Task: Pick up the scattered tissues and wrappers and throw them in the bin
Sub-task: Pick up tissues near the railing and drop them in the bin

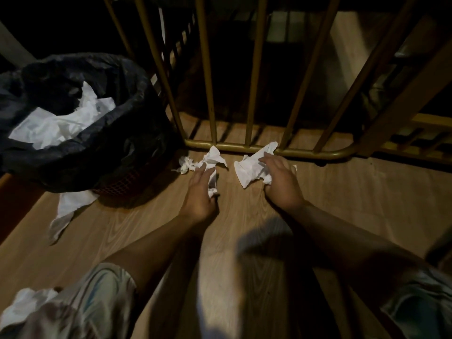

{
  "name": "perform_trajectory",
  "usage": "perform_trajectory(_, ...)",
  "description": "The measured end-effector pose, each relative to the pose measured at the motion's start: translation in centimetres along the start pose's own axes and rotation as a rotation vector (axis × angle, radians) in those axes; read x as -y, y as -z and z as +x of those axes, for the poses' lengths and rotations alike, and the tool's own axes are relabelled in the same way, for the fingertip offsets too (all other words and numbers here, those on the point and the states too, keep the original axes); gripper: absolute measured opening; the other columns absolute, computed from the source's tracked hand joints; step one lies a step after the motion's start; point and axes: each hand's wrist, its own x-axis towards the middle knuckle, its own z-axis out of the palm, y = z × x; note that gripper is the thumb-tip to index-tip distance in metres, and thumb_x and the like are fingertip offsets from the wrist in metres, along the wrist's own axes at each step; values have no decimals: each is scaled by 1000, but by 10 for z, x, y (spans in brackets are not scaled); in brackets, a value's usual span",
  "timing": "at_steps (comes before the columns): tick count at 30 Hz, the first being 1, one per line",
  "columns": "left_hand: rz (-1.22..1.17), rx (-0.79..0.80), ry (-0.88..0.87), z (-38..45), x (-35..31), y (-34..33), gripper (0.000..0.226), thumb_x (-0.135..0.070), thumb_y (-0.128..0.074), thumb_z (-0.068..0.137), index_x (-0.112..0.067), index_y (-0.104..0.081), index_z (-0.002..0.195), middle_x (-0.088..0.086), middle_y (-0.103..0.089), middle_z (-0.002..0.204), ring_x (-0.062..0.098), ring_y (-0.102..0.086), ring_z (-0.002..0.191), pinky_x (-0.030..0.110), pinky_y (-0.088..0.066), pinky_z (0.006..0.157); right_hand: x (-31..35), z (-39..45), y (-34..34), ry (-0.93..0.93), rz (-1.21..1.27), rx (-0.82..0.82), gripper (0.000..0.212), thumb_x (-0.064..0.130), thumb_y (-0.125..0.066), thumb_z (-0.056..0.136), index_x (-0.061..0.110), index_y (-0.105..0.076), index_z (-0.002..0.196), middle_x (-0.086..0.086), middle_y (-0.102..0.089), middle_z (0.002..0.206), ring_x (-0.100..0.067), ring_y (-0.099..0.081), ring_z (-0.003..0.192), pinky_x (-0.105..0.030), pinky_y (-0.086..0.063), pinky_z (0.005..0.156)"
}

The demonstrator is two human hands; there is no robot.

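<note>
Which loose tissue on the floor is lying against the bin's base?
The long flat tissue at lower left, trailing from under the bin. The crumpled ones sit by the brass rail, at the hands.

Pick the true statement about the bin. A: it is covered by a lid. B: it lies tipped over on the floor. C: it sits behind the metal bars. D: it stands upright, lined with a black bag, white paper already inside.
D: the bin stands upright left of the metal bars, its black bag open, with white paper inside.
</note>
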Motion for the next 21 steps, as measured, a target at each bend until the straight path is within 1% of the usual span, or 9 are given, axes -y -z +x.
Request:
perform_trajectory(2,-40,78,76,8,4,-4,90,1,-65,80,-28,-20,152,-3,-15,162,19,-10,150,43,-18,121,0,1,-6,13,-45,61,76,1,-70,79,29,-40,143,6,-32,155,-19,-22,145,-39,-15,119)
perform_trajectory(4,-98,76,140,11,9,-6,90,-1,-66,78,-27,-21,151,1,-29,157,23,-29,144,45,-36,114,0,-1,-11,29,-81,106,75,6,-69,82,29,-36,146,4,-36,152,-19,-25,143,-41,-11,121)
perform_trajectory(8,52,-14,22,4,19,-10,68,-20,-63,87,-26,-32,147,3,-43,146,22,-42,130,40,-39,109,-11,-9,-27,60,-15,130,62,25,-63,86,23,-42,144,-5,-52,136,-28,-43,126,-40,-30,111)
perform_trajectory(11,134,19,-61,-1,27,-12,52,-29,-59,91,-24,-45,140,5,-52,139,23,-47,123,40,-39,105,-9,-24,-35,104,58,35,42,39,-69,85,14,-65,119,-6,-65,114,-25,-57,107,-37,-42,95)
perform_trajectory(13,127,-1,-89,-2,28,-13,34,-39,-60,90,-24,-59,121,1,-63,117,19,-53,105,35,-42,89,-6,-34,-39,164,11,-61,34,37,-75,81,8,-71,97,-10,-66,98,-27,-60,94,-37,-48,86)
perform_trajectory(15,118,-19,-76,-4,28,-16,32,-51,-62,85,-23,-64,101,-2,-62,99,16,-51,92,31,-38,75,-4,-41,-39,204,-6,-100,31,34,-77,79,5,-71,86,-11,-63,95,-26,-58,91,-35,-49,79)
perform_trajectory(18,68,-33,-28,-13,33,-23,30,-51,-66,83,-22,-68,87,-3,-53,96,14,-48,90,29,-37,71,-9,-50,-43,197,45,-121,26,20,-77,77,2,-70,95,-13,-60,114,-26,-55,108,-32,-47,91)
perform_trajectory(20,-14,-65,-19,-23,36,-26,20,-37,-68,84,-18,-67,83,-3,-47,99,15,-47,90,27,-38,72,-7,-57,-45,122,129,-102,36,6,-78,71,0,-67,105,-17,-58,123,-29,-55,115,-33,-45,99)
perform_trajectory(21,-41,-91,-21,-27,36,-26,16,-30,-69,84,-14,-66,83,-2,-48,101,15,-48,90,27,-38,73,-5,-60,-46,117,166,-105,36,0,-78,68,-1,-67,102,-18,-60,119,-31,-58,111,-32,-46,97)
